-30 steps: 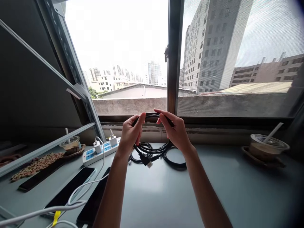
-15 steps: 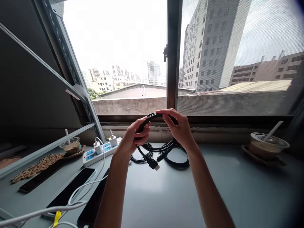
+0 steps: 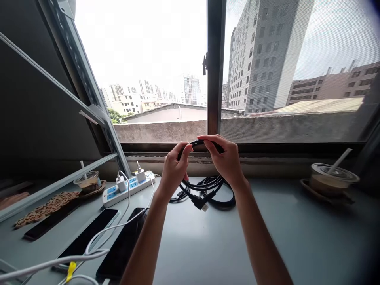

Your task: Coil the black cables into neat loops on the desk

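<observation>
Both my hands hold a coiled black cable (image 3: 208, 190) up above the grey desk (image 3: 225, 245), in front of the window. My left hand (image 3: 175, 170) grips the top left of the coil, fingers curled round it. My right hand (image 3: 225, 160) pinches the top of the coil from the right. The lower loops hang down and rest on the desk, and a plug end (image 3: 200, 204) dangles between my wrists.
A white power strip (image 3: 127, 186) with chargers lies at the left, white leads running to two dark phones (image 3: 89, 233) near the front. Iced drinks stand at the far left (image 3: 88, 182) and far right (image 3: 332, 178). A metal shelf frame (image 3: 89, 99) slants on the left.
My hands have drawn closer together on the coil and shifted slightly right. The dangling plug swung right and the loops gathered tighter.
</observation>
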A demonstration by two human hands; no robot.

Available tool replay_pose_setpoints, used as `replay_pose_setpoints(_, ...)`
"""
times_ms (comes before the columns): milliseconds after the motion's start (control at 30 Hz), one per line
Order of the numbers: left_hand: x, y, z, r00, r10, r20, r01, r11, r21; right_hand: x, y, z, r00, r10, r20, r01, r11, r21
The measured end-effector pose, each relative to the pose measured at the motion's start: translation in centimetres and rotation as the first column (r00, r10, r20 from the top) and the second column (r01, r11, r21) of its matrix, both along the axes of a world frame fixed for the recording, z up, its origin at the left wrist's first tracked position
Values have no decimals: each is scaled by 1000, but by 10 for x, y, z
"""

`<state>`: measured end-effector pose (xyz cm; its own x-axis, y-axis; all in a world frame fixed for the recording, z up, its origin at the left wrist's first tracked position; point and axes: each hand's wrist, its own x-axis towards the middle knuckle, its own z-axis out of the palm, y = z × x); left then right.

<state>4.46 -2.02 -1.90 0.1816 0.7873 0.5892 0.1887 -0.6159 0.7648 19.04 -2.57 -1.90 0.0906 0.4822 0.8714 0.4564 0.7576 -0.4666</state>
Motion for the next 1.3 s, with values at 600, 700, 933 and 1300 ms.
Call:
replay_pose_setpoints(600, 20, 30, -18, 912, -213, 350, 351, 847, -399, 43, -2, -24, 943, -8, 332, 155, 895, -419)
replay_pose_setpoints(700, 33, 48, -41, 889, -268, 371, 433, 754, -494, 57, 11, -44, 893, -113, 436, 329, 826, -457)
replay_pose_setpoints(933, 54, 80, -103, 973, -227, 42, 197, 720, -665, 93, 53, -101, 909, 27, 415, 311, 618, -722)
replay_pose_setpoints(1300, 69, 86, -159, 834, 106, -541, -285, 923, -259, 98, 76, -147, 823, -84, 562, 527, 484, -699)
